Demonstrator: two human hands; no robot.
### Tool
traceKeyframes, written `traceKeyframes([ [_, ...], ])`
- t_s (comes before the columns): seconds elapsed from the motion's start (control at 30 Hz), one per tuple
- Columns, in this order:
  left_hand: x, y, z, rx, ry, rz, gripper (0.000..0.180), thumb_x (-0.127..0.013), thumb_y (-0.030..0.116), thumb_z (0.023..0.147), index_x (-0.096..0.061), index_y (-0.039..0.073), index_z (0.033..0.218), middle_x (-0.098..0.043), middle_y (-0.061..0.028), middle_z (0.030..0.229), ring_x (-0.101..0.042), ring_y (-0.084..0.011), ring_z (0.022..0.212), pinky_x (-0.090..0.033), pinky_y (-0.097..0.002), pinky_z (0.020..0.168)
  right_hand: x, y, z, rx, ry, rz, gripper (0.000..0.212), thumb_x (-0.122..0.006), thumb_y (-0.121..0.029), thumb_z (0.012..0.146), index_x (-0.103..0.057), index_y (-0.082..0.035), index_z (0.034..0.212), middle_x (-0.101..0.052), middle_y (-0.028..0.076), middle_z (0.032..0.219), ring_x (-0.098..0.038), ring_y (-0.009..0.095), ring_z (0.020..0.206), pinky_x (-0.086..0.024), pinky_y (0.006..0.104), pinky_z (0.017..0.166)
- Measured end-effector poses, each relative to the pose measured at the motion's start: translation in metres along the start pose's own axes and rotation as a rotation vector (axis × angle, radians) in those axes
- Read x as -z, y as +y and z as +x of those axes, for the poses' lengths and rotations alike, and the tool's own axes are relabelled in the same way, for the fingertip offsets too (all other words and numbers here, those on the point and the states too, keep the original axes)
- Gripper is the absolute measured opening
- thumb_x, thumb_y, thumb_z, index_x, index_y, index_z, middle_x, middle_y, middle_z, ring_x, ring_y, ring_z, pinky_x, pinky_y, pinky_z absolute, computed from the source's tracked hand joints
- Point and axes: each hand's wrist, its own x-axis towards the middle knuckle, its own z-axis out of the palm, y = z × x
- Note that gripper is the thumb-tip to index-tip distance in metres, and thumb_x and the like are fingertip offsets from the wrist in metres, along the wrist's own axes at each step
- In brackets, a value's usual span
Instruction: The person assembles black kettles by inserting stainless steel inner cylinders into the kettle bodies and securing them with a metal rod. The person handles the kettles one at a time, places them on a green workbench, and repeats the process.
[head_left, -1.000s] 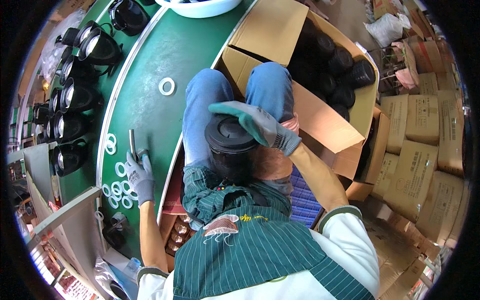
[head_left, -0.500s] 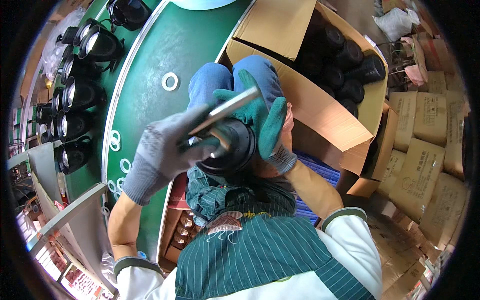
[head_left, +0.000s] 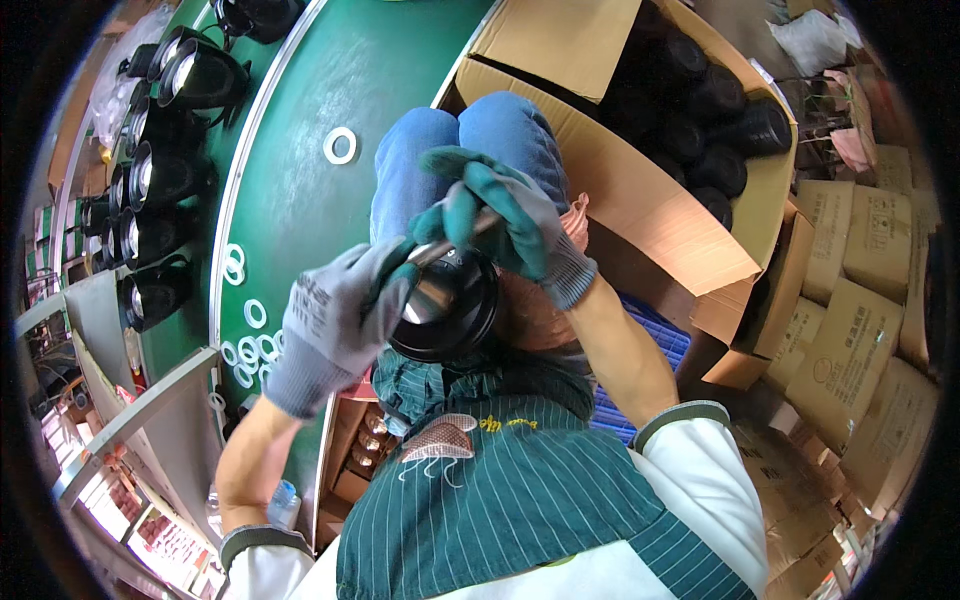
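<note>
My left hand [head_left: 345,315], in a grey and green work glove, is closed at the lower end of a slim metal bar [head_left: 432,251]. The bar's upper end lies in the curled fingers of my gloved right hand [head_left: 515,215]. Just below the bar, a round black vessel-like part [head_left: 470,325] with a shiny metal area rests in my lap, against the striped apron. My left hand is at its left edge and partly covers it. Whether the bar touches this part is hard to see.
A green worktop [head_left: 300,190] holds white rings [head_left: 340,146]. Black jug-like vessels [head_left: 155,185] line the far left. An open carton [head_left: 650,210] of black cylindrical parts is at right, near a blue slatted crate [head_left: 645,350]; stacked cartons [head_left: 845,345] stand beyond.
My right hand has gone from spread fingers to curled around the bar's upper end. The bar has dropped lower and nearer the black part.
</note>
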Motion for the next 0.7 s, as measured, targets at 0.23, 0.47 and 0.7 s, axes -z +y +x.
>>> traceKeyframes([
  [0.23, -0.014, 0.024, 0.007, -0.027, 0.015, 0.200, 0.035, -0.065, 0.026, 0.096, -0.065, 0.008, 0.127, -0.070, -0.0160, 0.093, -0.071, -0.0359, 0.076, -0.057, -0.0409, 0.068, -0.002, -0.014, -0.004, 0.057, -0.136, 0.382, 0.059, -0.049, -0.036, 0.108, -0.044, 0.009, 0.146, -0.067, 0.008, 0.081, -0.073, 0.024, 0.089, -0.054, 0.0474, 0.105],
  [0.47, -0.022, -0.005, 0.027, -0.260, 0.042, -0.163, 0.023, -0.059, 0.020, 0.097, -0.073, 0.003, 0.103, -0.066, -0.0156, 0.077, -0.068, -0.0333, 0.068, -0.056, -0.0384, 0.063, -0.001, -0.022, -0.033, 0.093, -0.192, 0.526, 0.044, -0.037, -0.030, 0.111, -0.065, 0.004, 0.107, -0.059, 0.007, 0.074, -0.061, 0.024, 0.070, -0.050, 0.0520, 0.100],
  [0.7, -0.016, -0.039, 0.062, -0.317, -0.128, -0.256, 0.045, -0.042, 0.033, 0.099, -0.073, 0.001, 0.102, -0.073, -0.0168, 0.086, -0.073, -0.0328, 0.075, -0.059, -0.0369, 0.073, -0.038, -0.075, -0.047, 0.054, -0.114, -0.006, 0.045, -0.054, -0.032, 0.101, -0.072, -0.004, 0.071, -0.058, 0.005, 0.059, -0.056, 0.023, 0.068, -0.049, 0.0496, 0.099],
])
